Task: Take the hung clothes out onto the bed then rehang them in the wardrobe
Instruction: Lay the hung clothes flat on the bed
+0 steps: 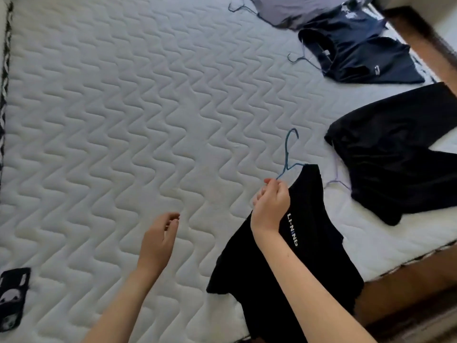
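A dark phone (13,295) lies at the left edge of the quilted mattress (123,107), and my left hand (158,240) hovers above the quilting, fingers loosely curled and holding nothing. My right hand (270,206) pinches the blue wire hanger (288,157) that carries a black T-shirt (284,268) over the bed's near edge. Further right a black garment (395,157), a navy shirt (358,58) and a lavender garment (296,8) lie on the mattress.
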Tool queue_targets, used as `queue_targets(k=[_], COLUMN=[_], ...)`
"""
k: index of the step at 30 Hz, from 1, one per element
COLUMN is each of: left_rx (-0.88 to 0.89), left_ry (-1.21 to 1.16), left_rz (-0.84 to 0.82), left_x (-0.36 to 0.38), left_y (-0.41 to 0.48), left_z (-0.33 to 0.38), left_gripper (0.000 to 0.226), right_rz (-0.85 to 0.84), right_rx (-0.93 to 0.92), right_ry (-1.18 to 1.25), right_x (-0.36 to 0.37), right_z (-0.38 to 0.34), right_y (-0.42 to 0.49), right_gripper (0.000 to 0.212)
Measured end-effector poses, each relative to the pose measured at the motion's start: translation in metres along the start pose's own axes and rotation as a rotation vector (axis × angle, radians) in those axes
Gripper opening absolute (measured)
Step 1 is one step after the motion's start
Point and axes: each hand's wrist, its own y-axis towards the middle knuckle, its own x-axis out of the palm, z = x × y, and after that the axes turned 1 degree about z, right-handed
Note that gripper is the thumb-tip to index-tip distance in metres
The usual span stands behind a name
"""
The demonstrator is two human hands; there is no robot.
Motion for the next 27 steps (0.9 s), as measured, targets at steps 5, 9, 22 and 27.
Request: queue_targets(k=[5, 9, 22, 27], left_rx=[0.126, 0.145, 0.169, 0.186], left_ry=[0.325, 0.631, 0.599, 0.591], left_rz=[0.095, 0.163, 0.333, 0.358], left_x=[0.055, 0.088, 0.103, 0.105], left_y=[0.131, 0.191, 0.197, 0.201], left_z=[-0.100, -0.156, -0.175, -0.180], left_gripper=[0.056, 0.056, 0.050, 0.049], right_rz=[-0.138, -0.212, -0.260, -0.336], right_rx=[-0.024, -0.067, -0.193, -0.272], right_ry=[-0.162, -0.244, -0.298, -0.623], right_x=[0.092, 0.135, 0.303, 0.323], right_z=[0.104, 0.165, 0.182, 0.189], right_y=[0.087, 0.141, 0.244, 0.278], right_gripper=[0.024, 0.022, 0.021, 0.026])
